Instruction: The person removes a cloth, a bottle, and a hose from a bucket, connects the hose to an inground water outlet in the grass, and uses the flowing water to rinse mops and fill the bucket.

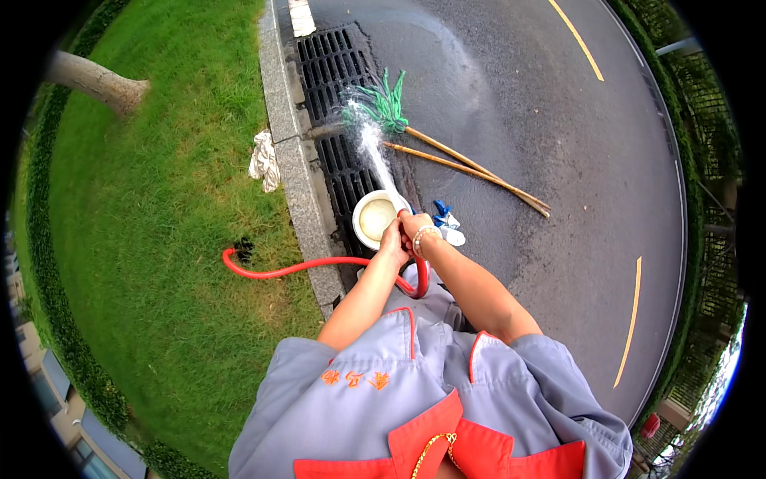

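Observation:
My left hand (392,241) and my right hand (416,227) are closed together around the end of a red hose (303,265). A white stream of water (375,152) shoots forward from it. The spray lands by a green mop head (388,104) lying at the side of a dark drain grate (345,172). Two wooden poles (471,166) stretch from near the mop toward the right. Just left of my hands stands a round white bucket (357,220) with cloudy, pale contents. My fingers partly hide the hose end.
A pale stone kerb (287,152) divides the grass (175,184) from the wet road (519,96). On the grass lies a crumpled whitish cloth (264,162). Blue and white items (448,222) rest right of my hands. A tree trunk (100,80) rises at the upper left.

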